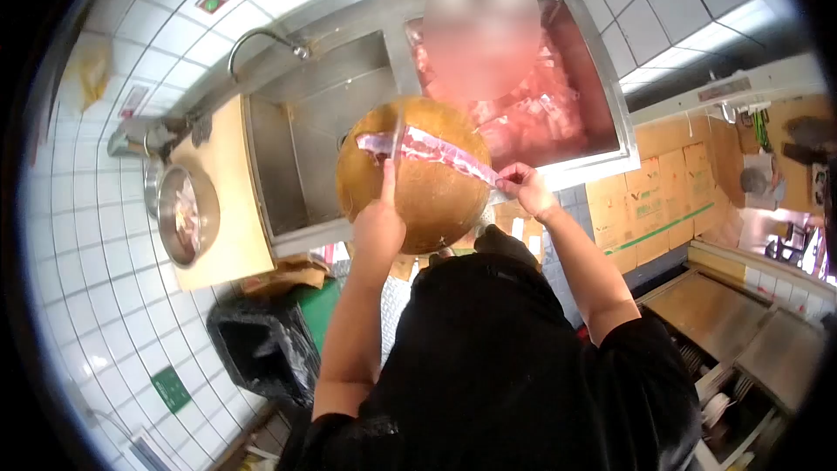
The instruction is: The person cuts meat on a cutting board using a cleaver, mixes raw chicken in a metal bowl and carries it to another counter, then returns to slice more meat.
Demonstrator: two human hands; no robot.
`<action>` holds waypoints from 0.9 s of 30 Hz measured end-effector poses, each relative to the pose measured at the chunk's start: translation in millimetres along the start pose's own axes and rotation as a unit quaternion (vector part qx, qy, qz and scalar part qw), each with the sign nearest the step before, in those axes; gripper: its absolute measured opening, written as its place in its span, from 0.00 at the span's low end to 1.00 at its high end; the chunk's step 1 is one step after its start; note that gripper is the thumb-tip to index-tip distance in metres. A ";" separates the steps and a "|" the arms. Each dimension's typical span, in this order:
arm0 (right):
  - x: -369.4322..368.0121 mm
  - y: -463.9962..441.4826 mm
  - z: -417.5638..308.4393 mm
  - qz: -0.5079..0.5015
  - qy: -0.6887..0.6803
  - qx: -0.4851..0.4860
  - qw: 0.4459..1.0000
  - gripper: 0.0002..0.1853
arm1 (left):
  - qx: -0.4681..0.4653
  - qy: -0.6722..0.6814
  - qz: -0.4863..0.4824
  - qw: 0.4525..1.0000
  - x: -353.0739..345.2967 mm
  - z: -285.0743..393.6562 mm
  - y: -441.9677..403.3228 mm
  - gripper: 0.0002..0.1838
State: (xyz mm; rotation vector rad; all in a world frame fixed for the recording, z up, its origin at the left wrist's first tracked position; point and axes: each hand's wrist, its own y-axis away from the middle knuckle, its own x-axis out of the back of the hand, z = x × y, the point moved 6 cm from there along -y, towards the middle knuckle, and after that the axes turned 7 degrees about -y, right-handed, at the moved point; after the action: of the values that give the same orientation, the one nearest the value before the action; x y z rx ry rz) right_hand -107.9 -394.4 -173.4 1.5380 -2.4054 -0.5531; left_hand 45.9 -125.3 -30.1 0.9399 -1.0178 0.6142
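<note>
On the round chopping board (436, 214), a long strip of meat (440, 154) lay slanting from far left to near right, a knife (399, 133) crossing its left part. The left hand (380, 228) grasped the knife, index finger extended, its handle seemingly hidden by the palm; the right hand (521, 189) pinched the strip's right end. At far right, meat pieces (545, 113) lay in a sink basin (602, 113).

We see smooth wooden board (436, 202) | dull metal sink (350, 94) | glossy tiles (112, 292) | matt cardboard boxes (643, 196) | shiny metal bowl (207, 198) | glossy plastic liner (237, 329)
</note>
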 end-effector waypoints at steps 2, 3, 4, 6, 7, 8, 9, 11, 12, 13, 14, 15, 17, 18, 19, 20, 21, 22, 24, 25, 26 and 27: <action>2.2 15.2 8.9 0.008 0.004 -0.010 1.000 0.08 | -0.032 -0.002 0.026 0.999 3.2 -5.5 1.0 0.50; 4.3 5.8 9.4 0.013 -0.001 0.000 1.000 0.08 | -0.029 0.010 0.031 0.999 4.0 -10.8 -1.8 0.50; 4.7 1.9 9.0 0.021 -0.011 0.006 1.000 0.08 | -0.028 0.018 0.030 0.999 3.4 -16.7 2.9 0.50; 7.3 0.9 12.5 0.034 -0.015 0.004 0.999 0.08 | 0.015 0.016 -0.022 1.000 9.2 -15.3 21.5 0.49; 9.3 3.1 14.0 0.040 -0.014 0.001 0.999 0.08 | 0.018 0.002 -0.016 1.000 12.2 -9.3 32.4 0.49; 9.2 5.7 15.6 0.036 -0.045 -0.006 0.998 0.08 | 0.021 -0.011 -0.008 1.000 13.3 -4.3 42.5 0.48; 8.5 5.6 15.2 0.032 -0.075 -0.010 0.997 0.08 | 0.025 -0.022 0.002 0.999 12.4 0.1 48.2 0.47; 4.8 8.6 16.4 0.030 -0.098 -0.018 0.995 0.08 | -0.047 0.004 0.101 0.994 9.4 13.4 60.0 0.43; 4.2 9.8 15.4 0.032 -0.088 -0.019 0.995 0.07 | -0.081 0.020 0.150 0.985 6.8 19.6 65.3 0.42; 4.8 9.9 14.2 0.033 -0.077 -0.019 0.996 0.07 | -0.103 0.021 0.158 0.982 0.7 26.4 64.2 0.42; 4.9 10.2 16.5 0.031 -0.084 -0.021 0.996 0.07 | -0.124 0.022 0.167 0.978 -3.7 33.9 60.3 0.43; 3.7 9.8 18.0 0.029 -0.093 -0.022 0.995 0.07 | -0.146 0.021 0.177 0.973 -7.2 39.1 56.4 0.43; 2.9 7.3 20.0 0.027 -0.100 -0.017 0.995 0.07 | -0.128 -0.005 0.109 0.986 -23.1 36.9 45.9 0.44; 2.8 7.9 17.5 0.026 -0.097 -0.011 0.995 0.07 | -0.122 -0.018 0.088 0.988 -28.1 36.1 43.1 0.44; 3.8 8.8 15.0 0.026 -0.095 -0.006 0.995 0.06 | -0.118 -0.030 0.067 0.990 -32.2 36.2 41.2 0.45; 4.2 9.7 13.9 0.024 -0.101 -0.013 0.994 0.06 | -0.117 -0.015 0.066 0.991 -31.5 36.5 41.5 0.45; 3.9 9.3 12.3 0.023 -0.108 -0.018 0.994 0.06 | -0.116 -0.001 0.065 0.991 -28.5 36.4 41.8 0.45; 3.5 9.6 11.6 0.021 -0.116 -0.025 0.993 0.06 | -0.115 0.012 0.065 0.991 -24.9 36.9 42.6 0.45; 4.5 6.6 16.4 0.025 -0.081 -0.012 0.996 0.07 | -0.121 0.007 0.080 0.989 -14.7 43.0 44.8 0.44; 5.8 4.3 17.2 0.027 -0.063 -0.005 0.998 0.07 | -0.124 0.005 0.089 0.988 -8.1 47.6 45.3 0.44; 7.7 3.3 19.2 0.027 -0.061 -0.004 0.998 0.07 | -0.139 0.019 0.135 0.981 4.1 53.7 48.1 0.42; 6.3 7.2 7.1 0.027 -0.059 -0.004 0.998 0.07 | -0.153 0.033 0.180 0.971 17.5 61.0 51.7 0.41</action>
State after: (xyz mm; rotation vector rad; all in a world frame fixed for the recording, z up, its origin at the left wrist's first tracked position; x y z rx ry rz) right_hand -119.2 -396.1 -176.7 1.4703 -2.5218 -0.6588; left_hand -14.4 -153.6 17.3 0.4628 -1.1941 0.7584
